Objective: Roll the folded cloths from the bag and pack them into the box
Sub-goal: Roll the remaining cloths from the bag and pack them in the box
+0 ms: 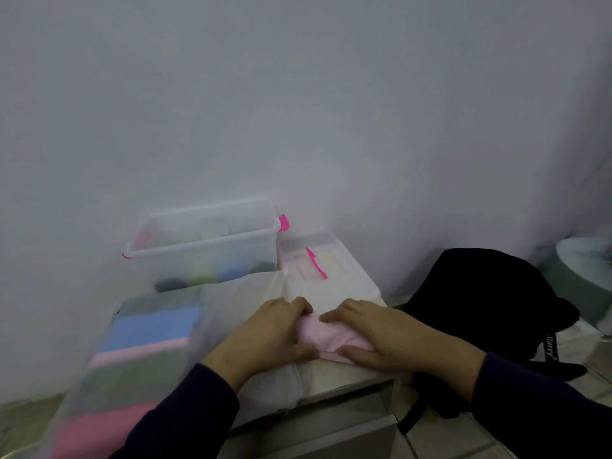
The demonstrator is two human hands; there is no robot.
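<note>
Countertop [334, 380] against white wall [298, 94], tiled floor [440, 438].

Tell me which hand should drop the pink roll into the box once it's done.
Probably the left hand: it sits on the box's side of the pink cloth, with the box up and to the left. The right hand would have to cross over it.

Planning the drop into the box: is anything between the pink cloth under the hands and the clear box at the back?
Nothing solid visible. The pink cloth lies under the left hand and right hand. Between it and the open clear box lies only the low edge of the plastic bag. The lid lies off to the box's right.
</note>
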